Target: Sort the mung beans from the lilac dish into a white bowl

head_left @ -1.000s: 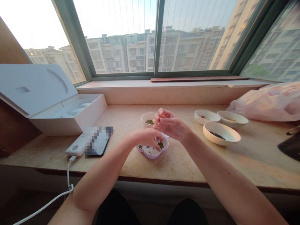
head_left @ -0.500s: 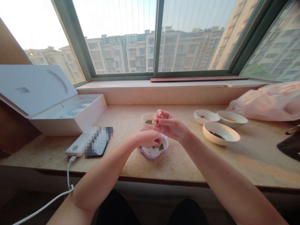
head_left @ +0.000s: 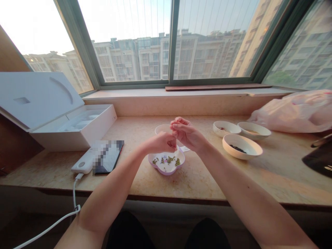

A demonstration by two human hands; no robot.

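My left hand [head_left: 163, 142] hangs just above the lilac flower-shaped dish [head_left: 167, 171], its fingers curled together; whatever they hold is hidden. My right hand [head_left: 187, 134] meets it on the right, a little higher, with thumb and fingertips pinched; what is between them is too small to make out. Small green beans [head_left: 169, 159] lie scattered in clusters on the dish's white inside. Behind my hands stands a white bowl [head_left: 161, 128], mostly covered by them from this angle.
Three white bowls stand at the right, the nearest bowl [head_left: 249, 153] holding dark bits. Farther right are a plastic bag [head_left: 293, 112] and a dark object [head_left: 317, 160]. On the left are an open white box [head_left: 98, 124], a phone [head_left: 110, 160] and a cabled power bank [head_left: 83, 164].
My left hand has risen from inside the lilac dish to beside my right hand, uncovering the green beans. My right hand stays pinched, nearly in place. The view has shifted slightly.
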